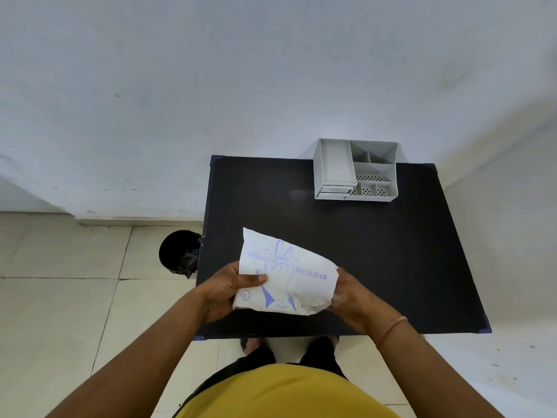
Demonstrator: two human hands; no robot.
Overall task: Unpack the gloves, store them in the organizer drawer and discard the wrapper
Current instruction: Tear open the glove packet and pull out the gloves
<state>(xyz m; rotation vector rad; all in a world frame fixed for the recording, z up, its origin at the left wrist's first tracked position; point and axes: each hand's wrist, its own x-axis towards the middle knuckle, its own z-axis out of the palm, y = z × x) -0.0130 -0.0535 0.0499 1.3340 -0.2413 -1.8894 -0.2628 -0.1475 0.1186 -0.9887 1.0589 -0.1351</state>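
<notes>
Nearest the camera, both hands hold the glove packet [286, 279] above the near half of the counter [391, 251], clear of its surface. The left hand [224, 292] grips the packet's left edge, thumb pressed flat across the printed face and fingers hidden beneath. The right hand [346, 297] closes around the packet's right end; its fingers appear to pinch the film there, though the exact hold is partly hidden. The packet is a soft, pillow-shaped bag of thin white plastic, slightly crumpled, printed in blue with a hand outline and the words "polyethylene gloves". It looks full and no opening is visible, so the unpacking is judged to be at its start: no gloves are out, nothing is stored, and the wrapper is not discarded. The counter is a dark, matt, rectangular top with capped corners. At its far right edge, against the wall, stands the organizer [355, 170], a rigid light-grey plastic box with open compartments, some with perforated floors; the drawer [334, 190] at its lower left front appears closed. On the tiled floor just beside the counter's left edge sits a round black bin [179, 251] lined with a dark bag, the likely place for the wrapper. Remaining: open, empty, store, discard.
</notes>
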